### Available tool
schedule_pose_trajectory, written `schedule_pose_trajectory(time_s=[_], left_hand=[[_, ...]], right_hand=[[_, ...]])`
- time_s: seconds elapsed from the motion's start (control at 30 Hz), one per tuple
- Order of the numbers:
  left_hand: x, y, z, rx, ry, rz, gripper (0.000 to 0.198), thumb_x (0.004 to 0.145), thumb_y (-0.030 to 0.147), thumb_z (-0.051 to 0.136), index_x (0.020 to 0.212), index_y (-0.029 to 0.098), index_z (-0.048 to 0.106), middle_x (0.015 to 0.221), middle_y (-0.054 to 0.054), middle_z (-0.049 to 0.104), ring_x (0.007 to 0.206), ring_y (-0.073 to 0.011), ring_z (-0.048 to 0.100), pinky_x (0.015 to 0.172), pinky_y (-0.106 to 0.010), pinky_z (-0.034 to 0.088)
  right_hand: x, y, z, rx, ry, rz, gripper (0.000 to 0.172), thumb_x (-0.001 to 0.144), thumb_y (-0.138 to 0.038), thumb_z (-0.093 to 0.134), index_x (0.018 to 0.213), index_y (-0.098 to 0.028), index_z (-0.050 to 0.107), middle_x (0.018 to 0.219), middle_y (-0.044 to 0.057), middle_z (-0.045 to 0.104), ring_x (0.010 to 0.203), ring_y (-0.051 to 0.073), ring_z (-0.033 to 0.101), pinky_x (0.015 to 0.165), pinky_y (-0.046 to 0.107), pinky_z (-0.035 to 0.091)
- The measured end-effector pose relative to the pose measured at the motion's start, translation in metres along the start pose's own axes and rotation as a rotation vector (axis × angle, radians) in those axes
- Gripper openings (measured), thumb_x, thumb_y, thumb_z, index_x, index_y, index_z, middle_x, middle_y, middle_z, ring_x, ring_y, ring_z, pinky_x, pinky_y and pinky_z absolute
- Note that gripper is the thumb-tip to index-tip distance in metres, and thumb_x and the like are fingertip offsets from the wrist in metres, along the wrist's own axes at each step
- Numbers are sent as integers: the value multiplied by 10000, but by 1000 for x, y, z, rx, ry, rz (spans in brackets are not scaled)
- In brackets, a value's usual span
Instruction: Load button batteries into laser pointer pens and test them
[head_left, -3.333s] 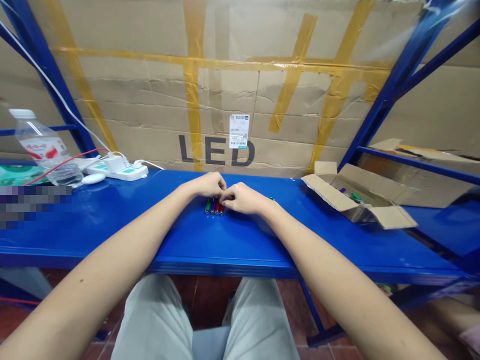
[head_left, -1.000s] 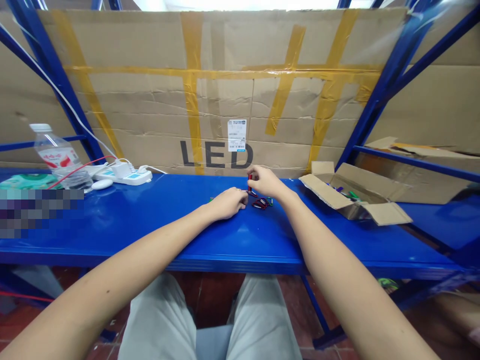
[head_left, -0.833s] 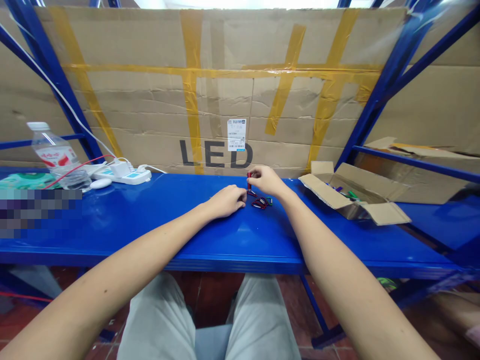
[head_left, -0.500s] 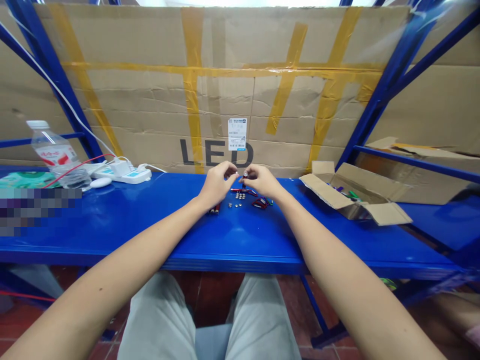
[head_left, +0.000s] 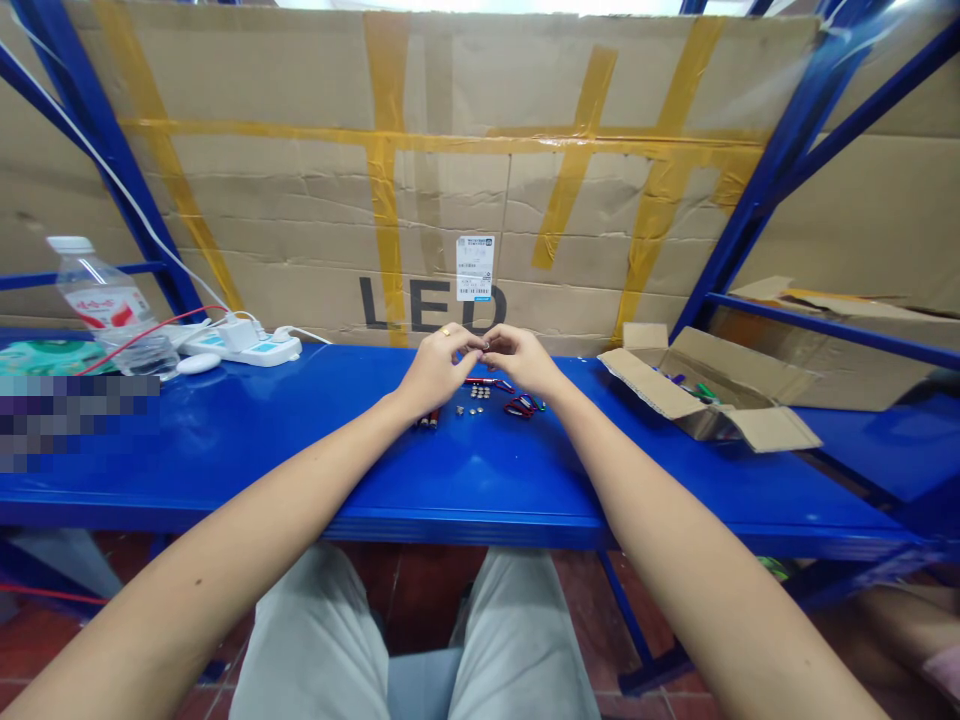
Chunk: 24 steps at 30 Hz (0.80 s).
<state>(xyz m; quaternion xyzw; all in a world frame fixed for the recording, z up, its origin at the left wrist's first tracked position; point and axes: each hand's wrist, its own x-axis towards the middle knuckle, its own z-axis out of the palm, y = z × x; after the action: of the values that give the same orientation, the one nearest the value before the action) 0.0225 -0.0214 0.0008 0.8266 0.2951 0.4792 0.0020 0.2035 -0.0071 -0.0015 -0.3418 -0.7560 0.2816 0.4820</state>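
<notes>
My left hand [head_left: 441, 365] and my right hand [head_left: 523, 362] meet fingertip to fingertip above the table, both pinched closed. Between them a bit of silver [head_left: 486, 346] shows, the end of a small dark red tube in my right fingers; the rest of it is hidden. What my left fingertips pinch is too small to make out. Below the hands lie a red tube with a clip [head_left: 487, 382] and several small silver discs like button cells [head_left: 481, 392]. Dark red tubes [head_left: 429, 421] lie beside my left wrist. Red carabiner clips [head_left: 519, 406] lie near my right wrist.
An open cardboard box [head_left: 701, 385] with small coloured pieces stands on the blue table [head_left: 480, 480] at right. At left are a water bottle [head_left: 112, 310], a power strip [head_left: 262, 347] and a red cable. A large taped carton [head_left: 300, 220] stands behind.
My left fingers have come in to touch my right fingertips over the top of the red tube, which showed upright before and is now mostly covered.
</notes>
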Motion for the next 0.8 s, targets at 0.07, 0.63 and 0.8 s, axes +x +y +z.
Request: schedule_pose_trajectory(time_s=[0.07, 0.63, 0.8], left_hand=[[0, -1, -1, 61, -41, 6, 130, 884, 157, 565, 911, 177, 690, 907, -45, 700, 806, -156, 621, 779, -300, 486], [-13, 0, 10, 300, -729, 125, 157, 856, 202, 589, 759, 213, 712, 824, -57, 716, 833, -228, 629, 762, -319, 430], [-10, -1, 8, 260, -524, 73, 74, 858, 213, 626, 835, 191, 693, 898, -64, 706, 897, -230, 618, 798, -329, 446]], right_hand=[[0, 2, -5, -29, 22, 4, 186, 665, -223, 679, 809, -190, 566, 775, 0, 647, 771, 162, 605, 780, 335, 492], [1, 11, -12, -91, 16, 76, 188, 631, -223, 674, 787, -176, 581, 751, 13, 646, 725, 165, 593, 729, 331, 481], [0, 12, -12, -96, -25, 109, 177, 622, -211, 670, 774, -179, 583, 703, -11, 621, 694, 153, 579, 705, 314, 481]])
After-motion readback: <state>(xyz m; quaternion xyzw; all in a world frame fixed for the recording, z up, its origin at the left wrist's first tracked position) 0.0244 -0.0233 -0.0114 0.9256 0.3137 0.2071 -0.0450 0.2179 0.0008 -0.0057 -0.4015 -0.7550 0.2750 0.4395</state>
